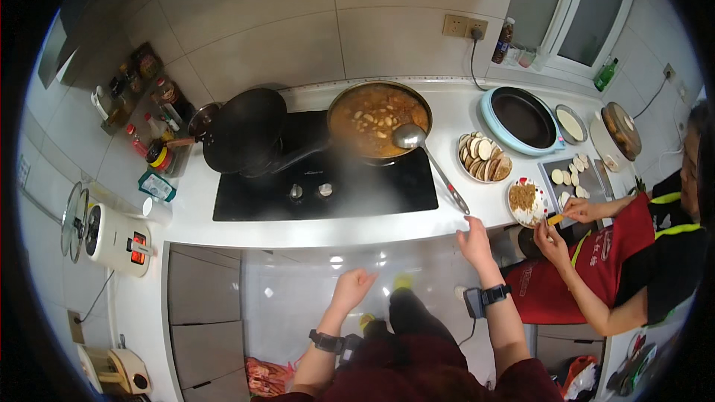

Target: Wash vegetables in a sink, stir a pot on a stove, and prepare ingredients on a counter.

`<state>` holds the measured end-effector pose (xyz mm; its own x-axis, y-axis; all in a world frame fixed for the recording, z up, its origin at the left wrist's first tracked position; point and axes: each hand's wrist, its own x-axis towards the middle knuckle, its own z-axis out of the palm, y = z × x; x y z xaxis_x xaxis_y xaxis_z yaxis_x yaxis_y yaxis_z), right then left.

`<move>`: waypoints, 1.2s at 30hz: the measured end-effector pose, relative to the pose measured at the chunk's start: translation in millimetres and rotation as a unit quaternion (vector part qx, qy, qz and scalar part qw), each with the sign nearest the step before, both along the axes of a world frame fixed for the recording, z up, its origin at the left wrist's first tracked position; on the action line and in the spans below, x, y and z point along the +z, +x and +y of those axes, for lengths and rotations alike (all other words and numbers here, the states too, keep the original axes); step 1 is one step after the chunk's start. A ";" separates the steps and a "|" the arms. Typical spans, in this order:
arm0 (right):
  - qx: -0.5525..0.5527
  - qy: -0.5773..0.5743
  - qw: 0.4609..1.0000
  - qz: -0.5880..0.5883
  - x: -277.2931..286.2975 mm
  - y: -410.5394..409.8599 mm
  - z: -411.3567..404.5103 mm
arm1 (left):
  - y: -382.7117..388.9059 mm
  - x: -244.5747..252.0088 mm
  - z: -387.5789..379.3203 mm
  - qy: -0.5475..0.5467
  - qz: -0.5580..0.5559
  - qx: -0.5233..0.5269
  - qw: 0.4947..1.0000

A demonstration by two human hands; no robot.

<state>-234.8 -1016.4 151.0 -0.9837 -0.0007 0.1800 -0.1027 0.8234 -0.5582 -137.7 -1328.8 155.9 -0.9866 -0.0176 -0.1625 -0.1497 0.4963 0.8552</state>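
A wide pan (363, 109) of brown stew with pale pieces stands on the black cooktop (380, 192). Across its right rim lies a metal ladle (444, 176), its bowl over the stew and its handle slanting down to the counter. My right hand (476, 243) is at the counter's front edge, close by the handle's tip. Its thumb and fingers are apart; whether they touch the handle I cannot tell. Over the floor, before the counter, hangs my left hand (353, 288), its fingers curled in with nothing visible in them.
Left of the pan sits a black wok (246, 131). To the right are a plate of sliced rounds (485, 156), a blue electric pan (522, 120) and a plate of brown crumbs (524, 201). A co-worker in a red apron (592, 251) works there with an orange-handled tool.
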 end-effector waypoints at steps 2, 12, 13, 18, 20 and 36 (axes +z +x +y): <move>-0.018 -0.002 1.000 -0.010 -12.0 -32.4 9.5 | -14.4 2.5 5.0 0.006 0.001 0.014 1.000; 0.046 0.116 0.991 -0.040 -63.6 -114.5 36.0 | -80.3 13.5 -9.0 -0.041 0.006 0.105 0.994; 0.046 0.115 0.991 -0.041 -59.1 -112.0 34.6 | -85.4 14.2 -10.6 -0.050 0.008 0.107 0.993; -0.009 -0.007 0.999 -0.039 -11.1 -108.5 40.6 | -114.8 13.7 -18.3 -0.049 0.033 0.095 0.994; 0.002 -0.038 0.998 -0.058 12.4 -113.5 36.1 | -130.6 14.2 -25.0 -0.049 0.063 0.061 0.995; 0.112 -0.088 0.951 -0.275 143.3 -175.2 -63.3 | -177.0 51.8 -38.3 -0.042 0.065 -0.038 0.996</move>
<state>-410.0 -1079.7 294.3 -0.9077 -0.2392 -0.3447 0.0824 0.7039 -0.7055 -314.7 -1367.1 207.7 -0.9982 0.0499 -0.0345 0.0003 0.5729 0.8197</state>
